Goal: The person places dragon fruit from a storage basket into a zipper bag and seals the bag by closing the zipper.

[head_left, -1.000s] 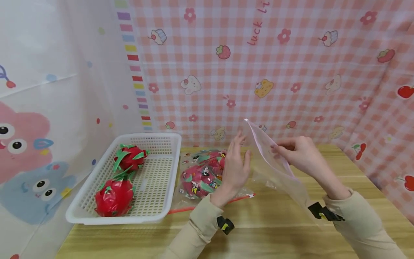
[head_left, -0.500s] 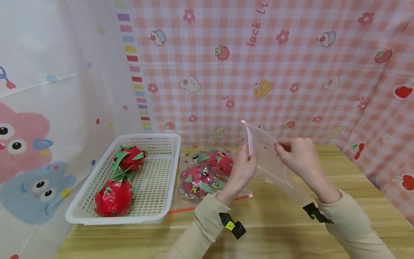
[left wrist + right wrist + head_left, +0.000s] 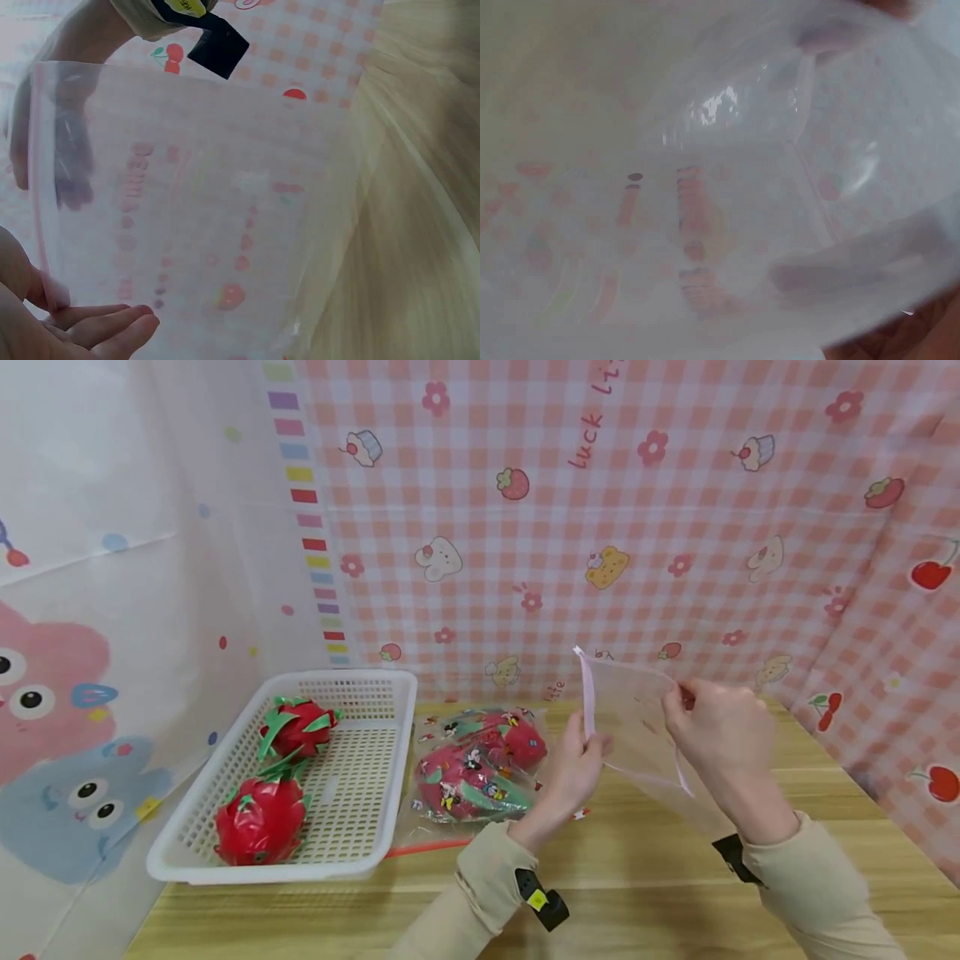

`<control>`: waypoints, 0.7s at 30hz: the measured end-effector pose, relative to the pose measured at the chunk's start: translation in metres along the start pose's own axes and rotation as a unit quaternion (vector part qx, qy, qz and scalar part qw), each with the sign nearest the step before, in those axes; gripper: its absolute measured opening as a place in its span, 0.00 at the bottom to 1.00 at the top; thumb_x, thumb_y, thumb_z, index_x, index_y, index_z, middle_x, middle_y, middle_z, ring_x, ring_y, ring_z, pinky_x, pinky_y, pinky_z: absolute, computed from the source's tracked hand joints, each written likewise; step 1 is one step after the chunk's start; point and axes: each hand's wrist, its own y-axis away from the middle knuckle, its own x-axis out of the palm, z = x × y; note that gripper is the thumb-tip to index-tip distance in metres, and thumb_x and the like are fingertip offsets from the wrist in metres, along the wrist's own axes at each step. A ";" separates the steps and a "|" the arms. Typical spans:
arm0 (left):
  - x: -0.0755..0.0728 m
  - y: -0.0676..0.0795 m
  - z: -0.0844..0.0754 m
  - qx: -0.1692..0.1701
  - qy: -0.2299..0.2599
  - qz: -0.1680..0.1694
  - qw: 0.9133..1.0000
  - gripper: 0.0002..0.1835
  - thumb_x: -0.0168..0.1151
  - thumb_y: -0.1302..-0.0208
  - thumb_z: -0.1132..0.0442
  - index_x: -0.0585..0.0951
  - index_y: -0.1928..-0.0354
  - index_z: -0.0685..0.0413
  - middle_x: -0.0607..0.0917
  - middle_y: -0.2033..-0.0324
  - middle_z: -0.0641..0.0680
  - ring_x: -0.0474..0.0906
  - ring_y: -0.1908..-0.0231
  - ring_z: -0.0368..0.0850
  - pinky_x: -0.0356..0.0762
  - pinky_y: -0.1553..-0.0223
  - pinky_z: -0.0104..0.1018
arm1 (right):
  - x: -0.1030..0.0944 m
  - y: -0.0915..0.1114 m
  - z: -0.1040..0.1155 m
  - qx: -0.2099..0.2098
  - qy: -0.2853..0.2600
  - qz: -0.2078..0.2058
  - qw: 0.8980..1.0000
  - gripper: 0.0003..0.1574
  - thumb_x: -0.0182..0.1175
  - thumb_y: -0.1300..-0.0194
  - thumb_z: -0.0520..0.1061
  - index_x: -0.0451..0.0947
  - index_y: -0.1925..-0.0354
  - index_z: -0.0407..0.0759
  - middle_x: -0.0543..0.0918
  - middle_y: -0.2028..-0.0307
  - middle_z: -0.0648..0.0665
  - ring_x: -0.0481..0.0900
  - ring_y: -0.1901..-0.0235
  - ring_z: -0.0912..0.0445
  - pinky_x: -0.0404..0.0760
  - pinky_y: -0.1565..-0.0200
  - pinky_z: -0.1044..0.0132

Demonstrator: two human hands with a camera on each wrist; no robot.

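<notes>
A clear zip bag (image 3: 633, 714) with a pink zip edge is held up above the table, its mouth spread apart. My left hand (image 3: 570, 772) pinches the bag's left edge between thumb and fingers; in the left wrist view, that hand (image 3: 82, 330) lies at the pink strip. On the opposite side, my right hand (image 3: 723, 739) grips the rim with curled fingers. Through the bag (image 3: 202, 187), faint printed marks show. The bag (image 3: 735, 225) fills the right wrist view, blurred. Beside my left hand lies a printed clear bag (image 3: 480, 785) with red and green dragon fruits inside.
A white plastic basket (image 3: 408, 735) stands at the left, holding two dragon fruits, one nearer (image 3: 262, 822) and one farther (image 3: 300, 727). A red zip strip (image 3: 427, 847) of the filled bag reaches the basket. Checked cloth (image 3: 480, 610) hangs behind the wooden table (image 3: 600, 893).
My left hand has moved from open beside the bag to pinching its edge. The bag's mouth has spread wider, and my right hand has shifted slightly right with its side.
</notes>
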 end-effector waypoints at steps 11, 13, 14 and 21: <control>-0.011 0.005 0.015 0.017 -0.086 -0.015 0.996 0.29 0.45 0.29 0.65 0.57 0.28 0.50 0.84 0.51 0.62 0.86 0.58 0.51 0.82 0.70 0.34 | 0.035 0.012 -0.010 -0.022 -0.116 0.100 0.988 0.17 0.51 0.39 0.34 0.83 0.56 0.31 0.86 0.74 0.32 0.47 0.93 0.67 0.50 0.91 0.74; -0.015 0.005 0.018 0.017 -0.123 -0.028 0.992 0.29 0.47 0.30 0.67 0.58 0.28 0.54 0.86 0.58 0.63 0.85 0.70 0.49 0.75 0.80 0.31 | 0.035 0.008 -0.013 -0.014 -0.099 0.062 0.993 0.17 0.50 0.39 0.34 0.84 0.59 0.30 0.84 0.79 0.33 0.50 0.93 0.65 0.51 0.90 0.71; -0.018 0.006 0.020 0.014 -0.144 -0.036 0.989 0.29 0.47 0.32 0.68 0.59 0.29 0.55 0.86 0.62 0.64 0.82 0.76 0.47 0.70 0.85 0.29 | 0.034 0.006 -0.014 -0.006 -0.087 0.041 0.995 0.17 0.49 0.39 0.34 0.84 0.60 0.29 0.83 0.81 0.33 0.51 0.93 0.64 0.52 0.89 0.70; -0.035 0.002 0.025 -0.001 -0.205 -0.057 0.977 0.29 0.50 0.35 0.70 0.63 0.31 0.56 0.85 0.71 0.64 0.68 0.86 0.40 0.60 0.88 0.27 | 0.024 -0.004 -0.025 0.049 -0.063 -0.006 0.997 0.18 0.49 0.35 0.37 0.82 0.57 0.27 0.84 0.73 0.27 0.52 0.96 0.60 0.51 0.91 0.69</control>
